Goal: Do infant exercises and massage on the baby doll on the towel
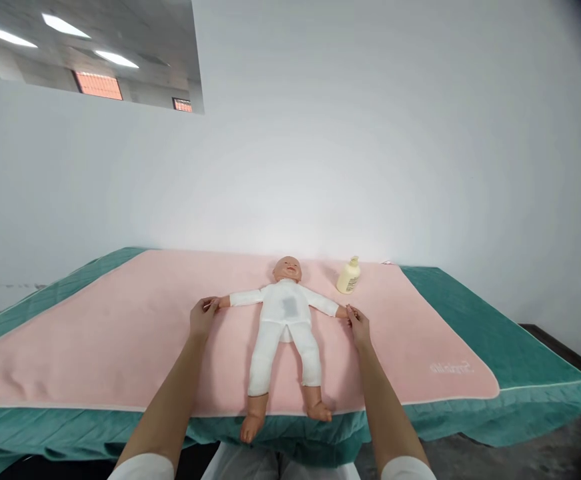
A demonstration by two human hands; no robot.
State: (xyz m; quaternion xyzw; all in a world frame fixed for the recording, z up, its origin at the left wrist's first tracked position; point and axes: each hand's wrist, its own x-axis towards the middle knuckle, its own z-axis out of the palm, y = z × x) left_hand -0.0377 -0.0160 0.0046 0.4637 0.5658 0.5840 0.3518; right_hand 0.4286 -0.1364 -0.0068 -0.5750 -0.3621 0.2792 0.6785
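Observation:
A baby doll (286, 307) in a white top and white trousers lies on its back on a pink mat (135, 333), its arms spread wide and its bare feet at the mat's front edge. My left hand (203, 316) is closed on the doll's hand at the left. On the other side, my right hand (358, 325) pinches the doll's other hand. A grey patch shows on the doll's chest. Just beyond my right hand stands a pale yellow pump bottle (349, 276).
The mat lies over a green cover (490, 333), which shows along both sides and hangs at the front edge. A pale wall (370, 133) rises behind, with an opening or mirror showing ceiling lights at the upper left.

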